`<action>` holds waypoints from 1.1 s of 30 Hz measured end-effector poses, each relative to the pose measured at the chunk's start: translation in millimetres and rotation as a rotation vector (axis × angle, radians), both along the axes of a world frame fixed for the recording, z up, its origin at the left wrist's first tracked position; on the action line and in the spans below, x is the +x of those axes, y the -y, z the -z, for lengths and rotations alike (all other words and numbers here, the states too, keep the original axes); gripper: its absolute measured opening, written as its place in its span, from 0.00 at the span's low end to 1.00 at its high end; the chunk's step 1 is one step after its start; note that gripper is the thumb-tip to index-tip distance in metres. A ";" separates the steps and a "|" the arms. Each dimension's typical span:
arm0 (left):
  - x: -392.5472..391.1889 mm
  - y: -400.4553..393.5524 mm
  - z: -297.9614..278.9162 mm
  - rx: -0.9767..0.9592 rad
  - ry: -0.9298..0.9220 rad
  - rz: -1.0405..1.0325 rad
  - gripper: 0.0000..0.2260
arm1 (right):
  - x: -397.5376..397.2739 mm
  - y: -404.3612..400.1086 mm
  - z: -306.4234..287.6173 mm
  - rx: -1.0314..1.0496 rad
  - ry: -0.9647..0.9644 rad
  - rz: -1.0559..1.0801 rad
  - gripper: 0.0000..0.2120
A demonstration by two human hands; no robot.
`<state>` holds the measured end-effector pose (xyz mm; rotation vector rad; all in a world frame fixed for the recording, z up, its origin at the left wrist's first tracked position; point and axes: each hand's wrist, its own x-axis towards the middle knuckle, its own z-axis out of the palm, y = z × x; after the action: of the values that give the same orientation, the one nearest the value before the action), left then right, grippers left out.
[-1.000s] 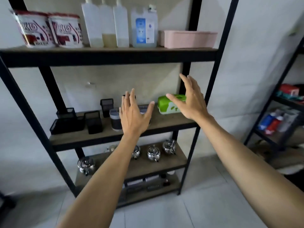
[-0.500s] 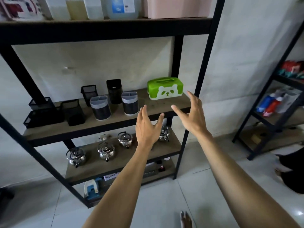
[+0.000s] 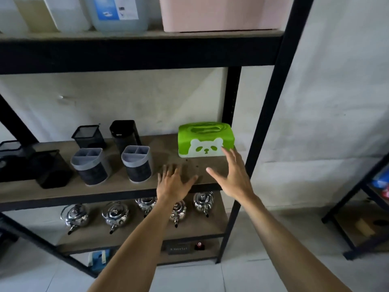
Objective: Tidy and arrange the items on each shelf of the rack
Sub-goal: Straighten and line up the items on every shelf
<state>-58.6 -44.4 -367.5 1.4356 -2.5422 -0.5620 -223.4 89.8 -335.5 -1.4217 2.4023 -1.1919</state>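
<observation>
Both our hands have risen to the middle shelf (image 3: 117,186); right hand (image 3: 235,175) and left hand (image 3: 172,182), fingers spread, near the glossy green plastic panda tissue box (image 3: 205,139): light, rigid, slippery; grip its ends.

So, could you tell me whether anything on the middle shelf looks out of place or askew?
Mostly tidy. The black mesh holder at the left front sits turned at an angle, unlike the two upright grey divided cups beside it.

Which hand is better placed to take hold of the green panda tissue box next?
Right, probably. The right hand is open with its fingertips at the lower right corner of the green panda tissue box. The left hand is open too, but lower, over bare shelf.
</observation>
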 end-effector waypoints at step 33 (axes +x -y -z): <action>-1.9 6.2 43.4 -0.307 0.045 -0.033 0.43 | -53.9 99.5 -3.0 0.290 -0.297 0.087 0.41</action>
<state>-60.6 -50.6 -410.8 1.3886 -2.4963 -0.1252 -277.3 -9.7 -332.5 -1.5007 2.7176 -0.6436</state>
